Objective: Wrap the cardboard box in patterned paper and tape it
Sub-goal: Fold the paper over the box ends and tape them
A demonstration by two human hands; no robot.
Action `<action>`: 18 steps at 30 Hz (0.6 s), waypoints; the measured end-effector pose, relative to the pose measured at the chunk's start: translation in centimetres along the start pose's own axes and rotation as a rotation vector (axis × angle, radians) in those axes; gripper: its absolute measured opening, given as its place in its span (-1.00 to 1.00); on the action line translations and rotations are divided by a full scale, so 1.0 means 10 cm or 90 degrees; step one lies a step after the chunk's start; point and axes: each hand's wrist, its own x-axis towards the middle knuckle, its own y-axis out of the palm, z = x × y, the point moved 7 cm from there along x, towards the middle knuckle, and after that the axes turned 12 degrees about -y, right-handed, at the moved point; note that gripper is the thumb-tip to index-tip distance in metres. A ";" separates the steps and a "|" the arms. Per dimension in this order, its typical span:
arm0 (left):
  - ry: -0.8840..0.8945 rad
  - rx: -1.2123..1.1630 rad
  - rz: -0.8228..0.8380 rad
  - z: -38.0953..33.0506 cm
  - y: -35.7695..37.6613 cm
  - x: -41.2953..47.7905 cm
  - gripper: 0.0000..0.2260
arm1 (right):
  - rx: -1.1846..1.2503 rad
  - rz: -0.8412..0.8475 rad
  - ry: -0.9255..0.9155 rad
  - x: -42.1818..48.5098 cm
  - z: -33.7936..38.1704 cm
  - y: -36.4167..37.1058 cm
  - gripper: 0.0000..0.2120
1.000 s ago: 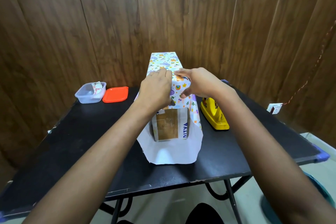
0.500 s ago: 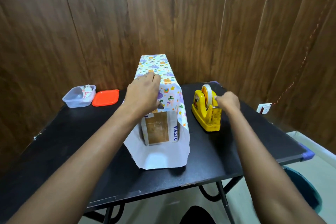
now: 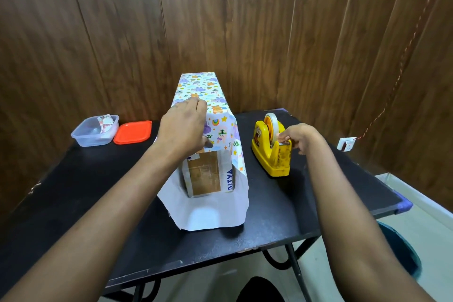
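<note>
Left hand (image 3: 182,127): laid on top of the cardboard box (image 3: 206,174), fingers curled over the patterned paper (image 3: 210,95), which is held down at the near end.
Right hand (image 3: 300,137): tape (image 3: 271,122) is pinched between thumb and fingertips at the cutter of the yellow dispenser (image 3: 269,154).
Box place: set mid-way on the black table (image 3: 85,191), just left of the dispenser.
Box axis: run straight away from the person toward the wood wall, bare near end faced to the camera.
Paper: draped over top and sides, white underside spread on the table in front.
Writing: blue letters "DITYA" are read up the near face's right edge.
Dispenser sticker: cartoon figure, no words made out.
</note>
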 end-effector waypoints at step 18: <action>-0.004 -0.019 0.002 0.01 -0.01 -0.01 -0.31 | 0.310 -0.174 -0.063 -0.27 -0.45 0.14 -0.72</action>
